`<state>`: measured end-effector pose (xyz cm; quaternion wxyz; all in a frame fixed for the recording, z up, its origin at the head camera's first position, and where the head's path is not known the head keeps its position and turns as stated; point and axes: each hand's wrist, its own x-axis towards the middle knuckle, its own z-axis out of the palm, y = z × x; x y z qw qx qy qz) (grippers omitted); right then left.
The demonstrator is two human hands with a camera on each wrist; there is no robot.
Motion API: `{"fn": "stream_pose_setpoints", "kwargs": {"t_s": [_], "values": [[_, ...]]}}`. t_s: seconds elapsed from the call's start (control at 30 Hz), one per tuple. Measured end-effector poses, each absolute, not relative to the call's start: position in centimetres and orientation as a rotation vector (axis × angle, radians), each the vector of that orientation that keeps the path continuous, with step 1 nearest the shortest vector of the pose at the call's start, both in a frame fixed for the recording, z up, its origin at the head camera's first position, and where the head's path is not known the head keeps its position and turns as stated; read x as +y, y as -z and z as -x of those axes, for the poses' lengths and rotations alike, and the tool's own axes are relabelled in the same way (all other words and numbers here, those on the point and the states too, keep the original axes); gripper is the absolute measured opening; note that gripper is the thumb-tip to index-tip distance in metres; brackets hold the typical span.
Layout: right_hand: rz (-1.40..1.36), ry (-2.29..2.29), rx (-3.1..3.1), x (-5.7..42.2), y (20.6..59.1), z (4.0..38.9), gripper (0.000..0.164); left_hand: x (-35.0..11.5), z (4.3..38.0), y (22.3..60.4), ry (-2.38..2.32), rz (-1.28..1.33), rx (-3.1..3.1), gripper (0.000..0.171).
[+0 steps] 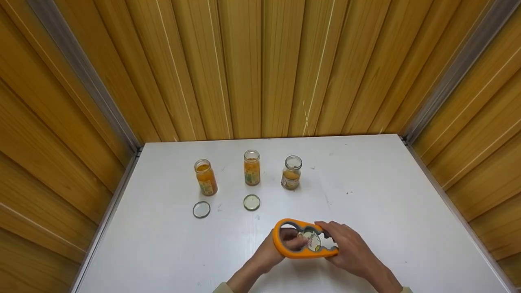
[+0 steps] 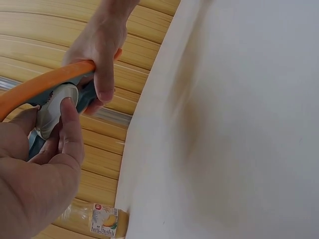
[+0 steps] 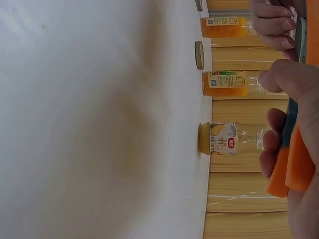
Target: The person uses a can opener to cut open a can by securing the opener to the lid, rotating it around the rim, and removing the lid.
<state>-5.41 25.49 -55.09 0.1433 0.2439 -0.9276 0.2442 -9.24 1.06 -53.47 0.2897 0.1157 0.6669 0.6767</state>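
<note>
Above the front of the table, my right hand [image 1: 352, 249] grips the end of an orange jar opener [image 1: 306, 255] with grey toothed inner edges. A jar lid [image 1: 312, 240] sits in the opener's middle gap. My left hand [image 1: 270, 251] reaches through from the other side and pinches this lid [image 2: 56, 110] between thumb and fingers, as the left wrist view shows. Beyond the hands, a glass jar [image 1: 291, 179] with pale yellow contents stands uncovered. Two uncovered jars with orange contents, a middle jar [image 1: 252, 171] and a left jar [image 1: 206, 180], stand beside it.
Two loose lids lie on the white table [image 1: 154, 244]: the middle lid [image 1: 252, 202] and the left lid [image 1: 201, 209], each in front of an orange jar. Wood-patterned panels [image 1: 260, 69] rise behind and at both sides of the table.
</note>
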Motion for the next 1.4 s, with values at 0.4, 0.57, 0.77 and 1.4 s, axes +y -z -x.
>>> {"fn": "stream_pose_setpoints", "kwargs": {"t_s": [0.4, 0.57, 0.77, 1.4], "values": [[-0.675, -0.739, -2.722, 24.7, 55.0, 5.1, 0.078, 0.3, 9.2, 52.9, -1.773, -0.249, 1.738, 0.035], [-0.669, -0.726, -2.723, 24.9, 54.9, 5.0, 0.073, -0.1, 9.1, 53.3, -1.786, -0.297, 1.691, 0.028], [-0.603, -0.728, -2.704, 25.7, 54.6, 5.1, 0.066, -0.5, 9.0, 53.6, -1.750, -0.328, 1.701, 0.021], [-0.343, -0.640, -2.602, 30.5, 54.1, 5.6, 0.078, -3.9, 11.7, 52.3, -1.719, -0.426, 2.226, 0.038]]}}
